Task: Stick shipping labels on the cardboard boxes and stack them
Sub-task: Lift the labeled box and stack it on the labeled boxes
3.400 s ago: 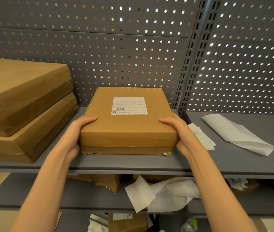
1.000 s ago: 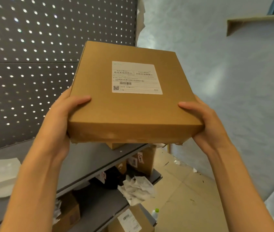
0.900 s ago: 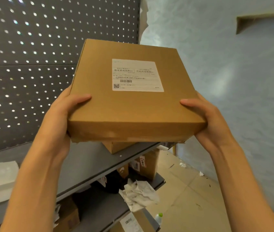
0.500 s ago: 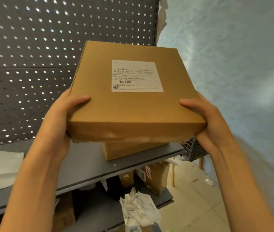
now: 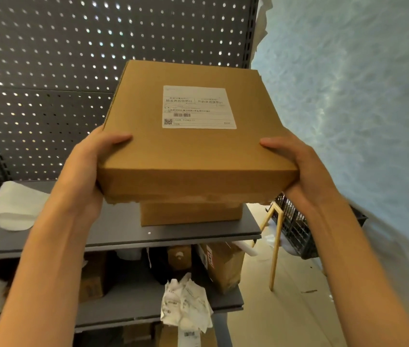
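So I've carried the flat brown labelled cardboard box (image 5: 193, 149) right along the grey metal shelf (image 5: 123, 234); my left hand (image 5: 91, 171) and right hand (image 5: 306, 169) clamp its sides above the smaller brown carton (image 5: 191, 212). Stacking step: lower it square.

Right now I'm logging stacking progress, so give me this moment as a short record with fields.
held item: labelled box, level, label facing up
left hand: gripping the box's left side
right hand: gripping the box's right side
below it: smaller box on the grey shelf
contact between boxes: cannot tell
shelf, left: white paper
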### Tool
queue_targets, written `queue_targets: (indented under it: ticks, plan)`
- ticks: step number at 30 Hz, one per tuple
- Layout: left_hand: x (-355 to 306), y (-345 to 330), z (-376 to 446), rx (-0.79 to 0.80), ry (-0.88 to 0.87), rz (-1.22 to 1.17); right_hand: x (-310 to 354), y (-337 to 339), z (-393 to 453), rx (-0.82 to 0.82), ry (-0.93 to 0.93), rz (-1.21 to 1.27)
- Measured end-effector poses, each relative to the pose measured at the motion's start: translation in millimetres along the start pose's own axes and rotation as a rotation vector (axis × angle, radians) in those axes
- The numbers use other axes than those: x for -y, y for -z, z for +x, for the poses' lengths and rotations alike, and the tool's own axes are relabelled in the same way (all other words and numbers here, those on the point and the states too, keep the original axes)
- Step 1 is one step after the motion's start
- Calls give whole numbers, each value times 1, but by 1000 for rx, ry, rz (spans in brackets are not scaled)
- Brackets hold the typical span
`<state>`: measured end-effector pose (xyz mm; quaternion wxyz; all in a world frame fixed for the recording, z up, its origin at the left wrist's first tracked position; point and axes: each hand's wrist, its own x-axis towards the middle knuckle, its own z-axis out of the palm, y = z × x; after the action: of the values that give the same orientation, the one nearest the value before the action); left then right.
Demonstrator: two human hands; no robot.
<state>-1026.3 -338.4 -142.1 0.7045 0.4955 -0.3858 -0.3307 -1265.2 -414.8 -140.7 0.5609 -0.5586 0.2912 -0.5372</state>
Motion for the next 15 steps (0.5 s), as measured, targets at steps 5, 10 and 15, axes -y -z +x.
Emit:
queue_targets:
  ticks: [5,10,15]
  plan:
    - [-10,-11,9,-36,21,25,7,5,21,17,-11,19]
    - [-20,-18,31,-80,47,21,14,4,52,44,-24,24]
    - [-22,-26,55,-78,49,18,17,2,82,17,-49,37]
